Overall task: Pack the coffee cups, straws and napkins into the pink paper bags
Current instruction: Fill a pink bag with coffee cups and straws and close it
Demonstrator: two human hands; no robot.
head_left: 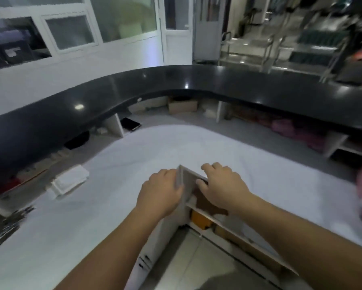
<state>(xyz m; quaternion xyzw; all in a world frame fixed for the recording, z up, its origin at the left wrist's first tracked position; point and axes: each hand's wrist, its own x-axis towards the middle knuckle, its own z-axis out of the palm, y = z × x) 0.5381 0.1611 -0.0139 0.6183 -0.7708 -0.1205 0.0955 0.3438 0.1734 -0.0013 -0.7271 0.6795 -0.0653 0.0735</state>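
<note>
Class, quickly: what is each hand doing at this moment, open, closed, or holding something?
Left hand: rests at the inner corner of the white counter, fingers curled over its edge.
Right hand: lies on the counter edge, fingers bent; a firm grip cannot be told.
</note>
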